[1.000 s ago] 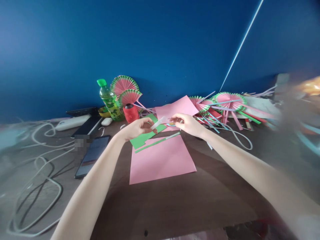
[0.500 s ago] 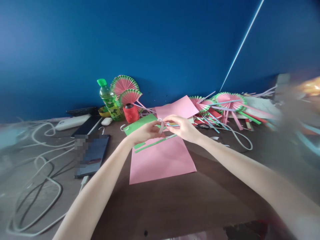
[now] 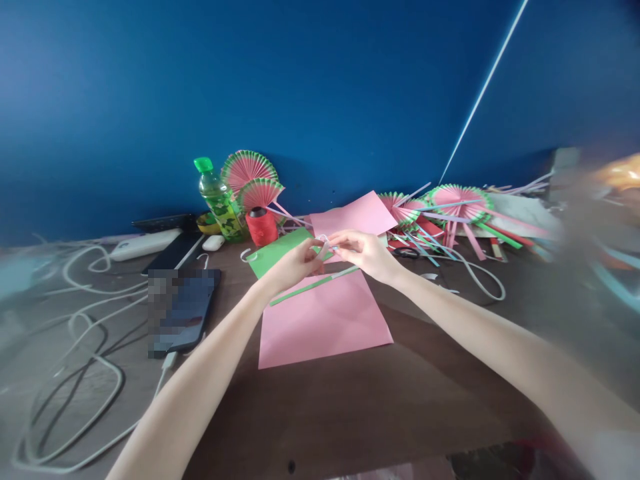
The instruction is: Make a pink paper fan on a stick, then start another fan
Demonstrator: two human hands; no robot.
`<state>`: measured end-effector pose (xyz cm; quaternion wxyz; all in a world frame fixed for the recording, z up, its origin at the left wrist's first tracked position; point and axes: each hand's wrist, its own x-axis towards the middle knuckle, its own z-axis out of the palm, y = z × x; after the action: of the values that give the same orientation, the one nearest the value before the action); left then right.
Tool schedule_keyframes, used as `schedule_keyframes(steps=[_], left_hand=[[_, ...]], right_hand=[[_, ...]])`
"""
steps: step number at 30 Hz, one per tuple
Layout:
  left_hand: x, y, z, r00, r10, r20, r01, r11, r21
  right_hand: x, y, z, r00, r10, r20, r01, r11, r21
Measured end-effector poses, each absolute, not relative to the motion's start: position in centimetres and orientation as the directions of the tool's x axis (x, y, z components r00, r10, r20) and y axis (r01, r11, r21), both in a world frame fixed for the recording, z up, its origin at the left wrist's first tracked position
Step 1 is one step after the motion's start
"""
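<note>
One left hand and one right hand are angled inward; a pale strip, mostly hidden, is pinched by both.

Soft, fairly dim light paled the left of the blue wall. The white cable cast shadows on the desk. Both side edges were smeared and stretched; an orange glow at far right, badly blurred, was possibly glare. Blocky pixels masked part of the phone.
</note>
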<state>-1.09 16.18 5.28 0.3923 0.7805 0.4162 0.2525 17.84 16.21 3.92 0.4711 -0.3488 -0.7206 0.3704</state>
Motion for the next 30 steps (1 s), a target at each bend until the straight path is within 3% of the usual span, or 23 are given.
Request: schedule_keyframes(steps=[3, 8, 12, 15, 22, 30], left_hand=[[-0.81, 15.93, 5.24, 0.44, 0.883, 0.166, 0.583, -0.421, 0.695], [-0.48, 15.48, 5.38, 0.489, 0.843, 0.223, 0.686, -0.53, 0.498], [-0.73, 15.73, 5.35, 0.459, 0.857, 0.236, 0.763, -0.516, 0.39], [-0.96, 15.99, 5.3, 0.428, 0.872, 0.239, 0.77, -0.49, 0.41], [-0.94, 15.81, 5.22, 0.466, 0.856, 0.224, 0.656, -0.504, 0.561], [-0.97, 15.71, 5.28, 0.494, 0.841, 0.221, 0.685, -0.533, 0.496]], right_hand=[[17.83, 16.51, 3.67, -0.278, 0.891, 0.358, 0.14, 0.406, -0.903], [17.81, 16.55, 3.39, -0.198, 0.939, 0.279, 0.266, 0.326, -0.907], [17.94, 16.65, 3.67, -0.169, 0.965, 0.201, 0.156, 0.228, -0.961], [18.07, 16.71, 3.96, -0.157, 0.972, 0.177, 0.117, 0.197, -0.973], [17.78, 16.6, 3.57, -0.189, 0.976, 0.107, 0.328, 0.165, -0.93], [17.54, 16.51, 3.12, -0.274, 0.944, 0.183, 0.273, 0.259, -0.927]])
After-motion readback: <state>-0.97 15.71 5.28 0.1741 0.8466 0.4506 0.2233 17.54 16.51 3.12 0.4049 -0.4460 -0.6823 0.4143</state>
